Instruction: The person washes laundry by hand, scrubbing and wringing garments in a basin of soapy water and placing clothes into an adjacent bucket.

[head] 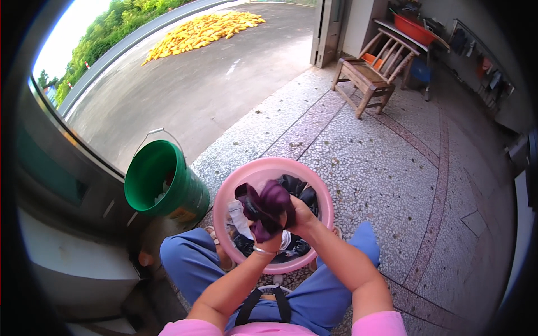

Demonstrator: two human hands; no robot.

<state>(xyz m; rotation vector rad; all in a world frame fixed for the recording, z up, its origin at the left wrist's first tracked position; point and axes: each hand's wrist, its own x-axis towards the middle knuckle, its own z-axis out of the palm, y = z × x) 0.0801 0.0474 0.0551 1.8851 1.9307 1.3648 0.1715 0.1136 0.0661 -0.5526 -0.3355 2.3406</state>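
Observation:
A pink plastic basin (pixel 325 189) stands on the floor between my feet, with dark wet clothes (pixel 309 196) and a white cloth (pixel 239 219) in it. Above the basin I hold a bunched dark purple garment (pixel 275 197). My right hand (pixel 301 216) grips its right side. My left hand (pixel 271 240), below a silver bracelet, is mostly hidden by the fabric hanging over it, but holds the garment from beneath.
To the left stands a green bucket (pixel 145 180) with some items inside. A wooden chair (pixel 365 77) is at the upper right, beside a table bearing a red basin (pixel 414 30). Corn cobs (pixel 201 33) lie heaped on the concrete outside.

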